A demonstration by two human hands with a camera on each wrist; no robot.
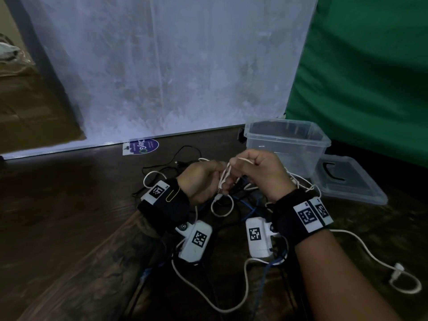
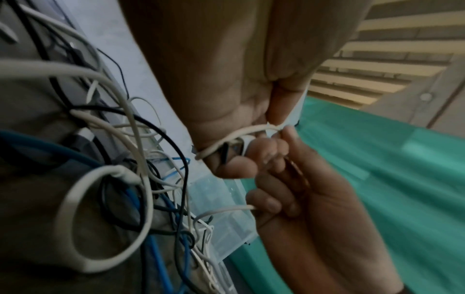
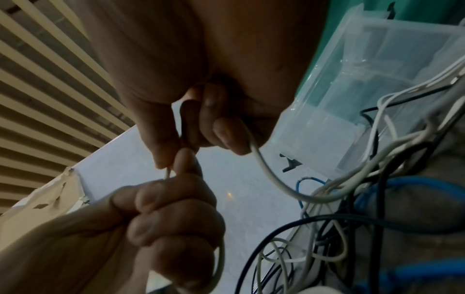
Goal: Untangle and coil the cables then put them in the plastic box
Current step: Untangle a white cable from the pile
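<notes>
The left hand (image 1: 203, 179) and right hand (image 1: 259, 172) are both pinching one white cable (image 1: 225, 174), which is trailing into the tangle of cables (image 1: 240, 205) lying beside the empty plastic box (image 1: 322, 141); pulling hard is likely risking tightening a knot or dragging the heap along

Clear, glossy plastic box (image 1: 287, 144) and lid (image 1: 352, 179); smooth rubbery white cable (image 1: 225, 174); dark, grained wooden surface (image 1: 69, 205); matt green cloth (image 1: 370, 77).

a green cloth (image 1: 361, 72) hangs beside a white sheet (image 1: 162, 66) behind the table (image 1: 58, 205).
</notes>
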